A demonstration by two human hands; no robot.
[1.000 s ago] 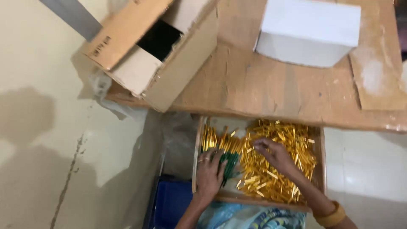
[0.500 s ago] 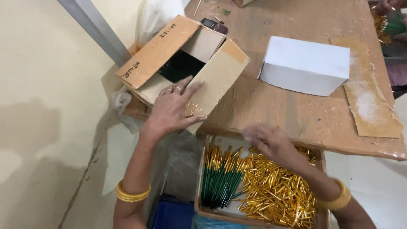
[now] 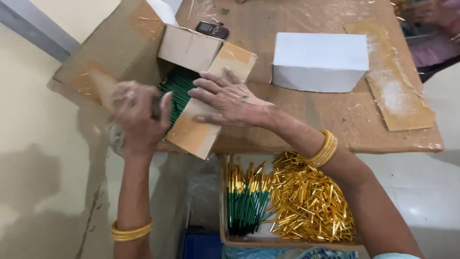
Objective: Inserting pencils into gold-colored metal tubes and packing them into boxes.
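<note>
Cardboard box [image 3: 143, 62] at left table edge, flaps open, green sticks [image 3: 178, 91] packed inside. Left hand [image 3: 139, 115] blurred at box mouth, fingers curled; grip on sticks: cannot tell. Right hand [image 3: 230, 98] flat on box flap [image 3: 211, 105], fingers spread, nothing clasped. Tray [image 3: 223, 211] below table: green-gold sticks [image 3: 247, 199] left, gold caps [image 3: 311, 204] right. White box [image 3: 318, 62] and phone [image 3: 213, 29] on table [image 3: 335, 124].
</note>
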